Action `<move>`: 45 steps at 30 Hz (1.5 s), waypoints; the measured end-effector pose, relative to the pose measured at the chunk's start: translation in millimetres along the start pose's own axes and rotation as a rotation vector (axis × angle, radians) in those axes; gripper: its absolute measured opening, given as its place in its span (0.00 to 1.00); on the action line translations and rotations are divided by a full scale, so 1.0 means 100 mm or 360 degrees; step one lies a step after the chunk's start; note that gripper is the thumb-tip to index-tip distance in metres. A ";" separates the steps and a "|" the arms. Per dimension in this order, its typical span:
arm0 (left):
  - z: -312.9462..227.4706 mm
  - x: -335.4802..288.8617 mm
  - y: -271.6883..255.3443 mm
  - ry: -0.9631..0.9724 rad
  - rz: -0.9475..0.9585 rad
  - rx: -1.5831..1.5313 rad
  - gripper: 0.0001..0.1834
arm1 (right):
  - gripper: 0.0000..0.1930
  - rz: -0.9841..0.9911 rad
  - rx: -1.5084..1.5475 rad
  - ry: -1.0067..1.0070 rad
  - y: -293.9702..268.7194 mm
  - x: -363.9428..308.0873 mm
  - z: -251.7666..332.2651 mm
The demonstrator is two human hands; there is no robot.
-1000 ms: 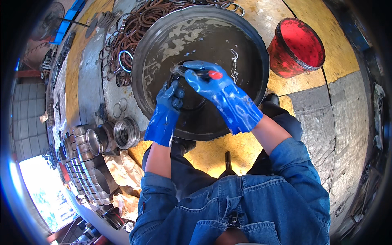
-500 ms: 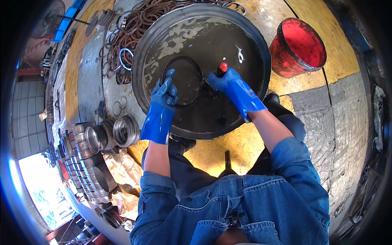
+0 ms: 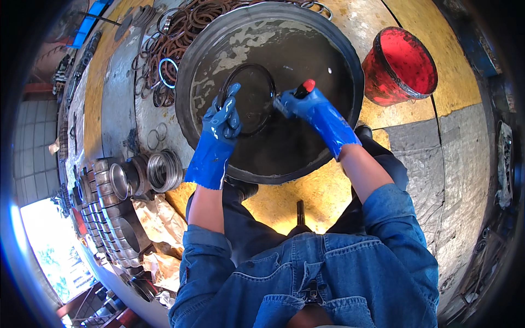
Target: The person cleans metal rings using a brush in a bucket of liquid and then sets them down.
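Gloved Worker Grips Dark Ring [image 3: 272, 87] Over Wide Basin [image 3: 184, 93]

A person in a blue denim garment [image 3: 339, 262] and long blue gloves [image 3: 208, 164] works above a round, dark basin holding murky liquid [image 3: 311, 49], with pale patches along its far left part. The left hand [image 3: 222, 116] is closed on the left side of the thin, dark ring, which appears inside the basin's rim, left of its middle. The right hand [image 3: 304, 104] is wrapped around a red-ended black handle [image 3: 308, 87], with the front of the tool toward the ring's right side; whether the two touch is hard to tell, as fingers cover part of the tool.

Beyond the basin at upper left lies a heap of rust-brown rings [image 3: 180, 41], with one bright, bluish ring [image 3: 176, 76] at its near edge. A red bucket [image 3: 377, 79] stands to the basin's right on yellow and gray flooring [image 3: 462, 60]. At left, silvery coiled rings [image 3: 165, 171] sit near crumpled brown paper [image 3: 158, 218].
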State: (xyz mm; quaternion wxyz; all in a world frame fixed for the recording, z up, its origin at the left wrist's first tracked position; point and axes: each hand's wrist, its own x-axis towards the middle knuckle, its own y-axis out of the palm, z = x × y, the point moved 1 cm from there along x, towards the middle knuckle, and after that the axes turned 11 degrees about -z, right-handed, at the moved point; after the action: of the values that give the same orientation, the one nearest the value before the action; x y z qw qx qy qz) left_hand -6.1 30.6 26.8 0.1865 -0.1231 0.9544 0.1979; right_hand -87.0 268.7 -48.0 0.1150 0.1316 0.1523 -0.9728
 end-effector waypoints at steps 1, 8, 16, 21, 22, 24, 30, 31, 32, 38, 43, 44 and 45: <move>0.00 0.00 0.00 0.0032 0.0001 0.0034 0.25 | 0.14 0.0010 0.0104 0.0110 0.07 -0.13 0.02; 0.04 0.05 -0.05 0.0180 -0.0104 0.0171 0.24 | 0.12 0.0122 0.0518 0.0275 0.10 -0.68 0.29; 0.02 0.14 -0.27 0.0155 0.0186 -0.0684 0.25 | 0.18 0.0058 0.0493 0.0195 -0.08 -0.37 0.18; 0.15 0.26 -0.23 -0.0105 0.0335 -0.0824 0.25 | 0.22 0.0264 0.0578 0.0028 -0.21 -0.34 0.18; 0.19 0.36 -0.39 0.0206 0.0060 -0.0175 0.26 | 0.23 0.0319 0.0430 -0.0003 -0.22 -0.32 0.25; 0.34 0.55 -0.74 0.0775 -0.0516 0.1128 0.29 | 0.16 0.0168 -0.0057 -0.0032 -0.18 -0.31 0.43; -0.01 0.02 0.27 0.1571 -0.0431 0.2445 0.38 | 0.11 0.0039 -0.1859 -0.0637 -0.13 -0.26 0.56; 0.02 -0.01 0.37 0.1521 -0.0285 0.2527 0.37 | 0.12 0.0036 -0.1903 -0.0733 -0.06 -0.27 0.52; 0.07 -0.03 0.44 0.1468 -0.0134 0.2603 0.36 | 0.13 -0.0009 -0.1819 -0.0637 0.02 -0.26 0.48; 0.42 0.08 0.15 0.0815 0.0121 0.2234 0.24 | 0.16 0.0049 -0.1570 -0.0685 0.15 -0.26 0.40; 0.15 0.04 0.05 0.0050 -0.0319 0.0826 0.15 | 0.16 -0.0546 -0.0860 0.0186 -0.19 -0.15 -0.02; 0.16 0.07 0.02 0.0021 -0.0328 0.0710 0.16 | 0.17 -0.0532 -0.0691 0.0254 -0.23 -0.09 -0.08; 0.16 0.08 -0.02 -0.0008 -0.0343 0.0597 0.16 | 0.18 -0.0508 -0.0519 0.0320 -0.22 -0.07 -0.06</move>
State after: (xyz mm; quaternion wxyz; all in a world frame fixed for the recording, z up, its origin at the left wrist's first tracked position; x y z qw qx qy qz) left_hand -7.5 34.6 9.1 0.2286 -0.1871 0.9554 -0.0039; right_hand -85.2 292.6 -45.6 -0.0362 0.1818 0.3367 -0.9232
